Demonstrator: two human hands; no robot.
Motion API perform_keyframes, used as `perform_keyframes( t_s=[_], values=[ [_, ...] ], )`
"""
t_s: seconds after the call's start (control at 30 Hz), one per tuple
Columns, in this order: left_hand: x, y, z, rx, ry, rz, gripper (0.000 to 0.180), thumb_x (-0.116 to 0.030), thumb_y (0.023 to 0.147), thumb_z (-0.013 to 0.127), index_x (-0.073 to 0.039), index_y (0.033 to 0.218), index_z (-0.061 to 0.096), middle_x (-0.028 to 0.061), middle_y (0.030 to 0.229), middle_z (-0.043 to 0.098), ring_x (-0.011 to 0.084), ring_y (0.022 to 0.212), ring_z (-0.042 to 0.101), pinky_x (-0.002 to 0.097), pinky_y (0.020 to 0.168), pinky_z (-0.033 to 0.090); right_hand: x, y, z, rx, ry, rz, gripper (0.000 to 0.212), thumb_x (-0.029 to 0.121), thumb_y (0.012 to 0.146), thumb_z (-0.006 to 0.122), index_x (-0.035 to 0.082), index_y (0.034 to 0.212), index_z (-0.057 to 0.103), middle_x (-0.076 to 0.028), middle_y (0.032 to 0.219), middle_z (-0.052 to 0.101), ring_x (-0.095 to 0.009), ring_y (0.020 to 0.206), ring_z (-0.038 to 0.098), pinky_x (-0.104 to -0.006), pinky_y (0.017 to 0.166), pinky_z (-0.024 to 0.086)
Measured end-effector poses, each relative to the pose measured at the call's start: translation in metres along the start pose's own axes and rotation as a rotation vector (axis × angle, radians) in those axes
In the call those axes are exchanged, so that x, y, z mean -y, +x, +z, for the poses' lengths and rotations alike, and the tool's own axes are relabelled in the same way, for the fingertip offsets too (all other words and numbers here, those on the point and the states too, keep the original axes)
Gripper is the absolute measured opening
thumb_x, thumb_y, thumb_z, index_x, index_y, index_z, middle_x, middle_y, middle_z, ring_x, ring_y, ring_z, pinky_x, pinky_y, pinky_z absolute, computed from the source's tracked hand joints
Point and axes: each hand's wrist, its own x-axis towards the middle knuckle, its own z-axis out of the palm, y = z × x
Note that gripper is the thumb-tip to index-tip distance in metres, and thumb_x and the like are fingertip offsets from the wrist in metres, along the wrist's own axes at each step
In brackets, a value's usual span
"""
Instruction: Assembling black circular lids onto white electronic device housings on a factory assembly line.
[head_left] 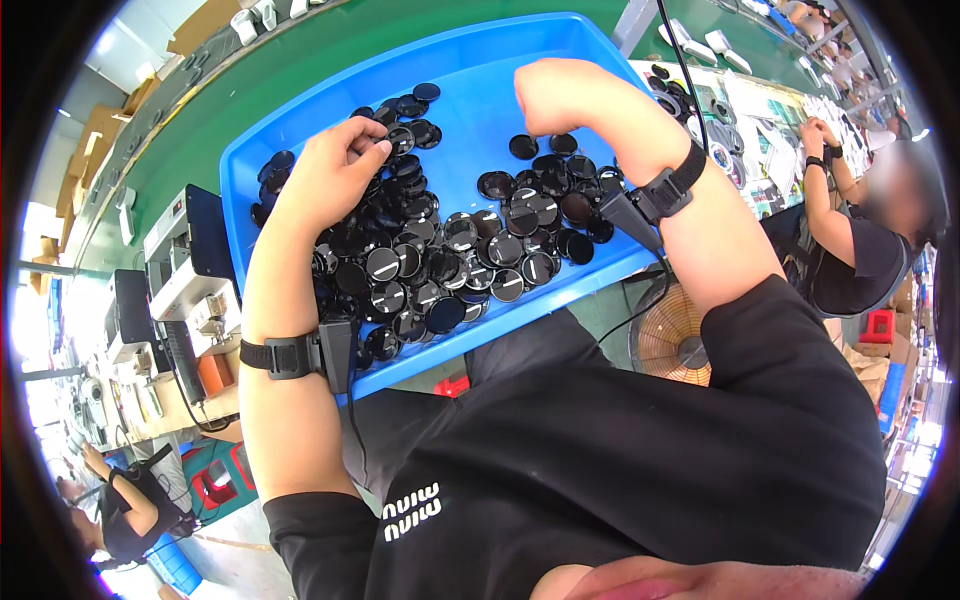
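Shiny, round black discs [460, 232] in the blue tub [475, 110]; left hand [338, 168] narrow, right hand [552, 95] curled; holdings unclear

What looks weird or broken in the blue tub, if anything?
Nothing stands out. The black discs lie in messy, overlapping heaps inside the blue tub, some tilted, but I can't see a broken one; small cracks wouldn't show here.

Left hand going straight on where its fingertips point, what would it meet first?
The left hand would probably meet the black disc just ahead first; whether they touch now is unclear.
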Motion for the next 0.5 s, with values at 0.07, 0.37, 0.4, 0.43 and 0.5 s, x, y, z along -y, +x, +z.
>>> perform_keyframes(
  t_s=[0.07, 0.37, 0.4, 0.43, 0.5],
  values=[
    [-0.001, -0.001, 0.0, -0.001, 0.011, 0.006, 0.031, -0.022, 0.099, 0.072, 0.001, 0.119, 0.072, 0.0086, 0.09, 0.072, 0.0164, 0.077, 0.065, 0.0333, 0.078, 0.054, -0.001, 0.0, 0.001, -0.043, 0.04, 0.0, 0.014, 0.012, 0.074, 0.07, 0.004, 0.082, 0.077, -0.021, 0.081, 0.074, -0.039, 0.077, 0.072, -0.0508, 0.068, 0.056],
    [-0.003, -0.003, -0.004, -0.028, -0.005, 0.001, 0.029, -0.02, 0.1, 0.071, 0.001, 0.12, 0.072, 0.0058, 0.088, 0.07, 0.0138, 0.076, 0.063, 0.0312, 0.075, 0.053, 0.001, -0.007, -0.001, -0.073, 0.026, -0.005, 0.013, 0.012, 0.074, 0.069, 0.003, 0.081, 0.077, -0.021, 0.084, 0.076, -0.04, 0.081, 0.073, -0.0511, 0.069, 0.058],
    [-0.003, -0.002, -0.005, -0.019, 0.001, 0.007, 0.028, -0.019, 0.1, 0.07, 0.001, 0.121, 0.071, 0.0043, 0.088, 0.07, 0.013, 0.076, 0.063, 0.0308, 0.074, 0.053, 0.0, -0.009, -0.004, -0.062, 0.02, -0.021, 0.015, 0.011, 0.075, 0.069, 0.003, 0.083, 0.078, -0.021, 0.084, 0.076, -0.04, 0.081, 0.073, -0.0508, 0.07, 0.058],
    [-0.002, -0.002, -0.006, -0.01, -0.002, 0.019, 0.027, -0.017, 0.101, 0.069, 0.0, 0.122, 0.071, 0.0029, 0.087, 0.069, 0.0122, 0.076, 0.064, 0.0303, 0.073, 0.053, -0.003, -0.011, -0.007, -0.053, 0.016, -0.034, 0.017, 0.011, 0.076, 0.068, 0.004, 0.086, 0.08, -0.02, 0.085, 0.076, -0.039, 0.081, 0.074, -0.0506, 0.07, 0.058],
    [-0.003, 0.0, -0.008, 0.006, -0.005, 0.017, 0.027, -0.017, 0.102, 0.069, -0.001, 0.123, 0.071, 0.0025, 0.089, 0.069, 0.0121, 0.077, 0.064, 0.0301, 0.074, 0.053, -0.009, -0.015, -0.014, -0.103, 0.071, -0.074, 0.022, 0.011, 0.077, 0.068, 0.005, 0.092, 0.082, -0.02, 0.085, 0.077, -0.038, 0.081, 0.074, -0.0495, 0.07, 0.058]
  ],
)
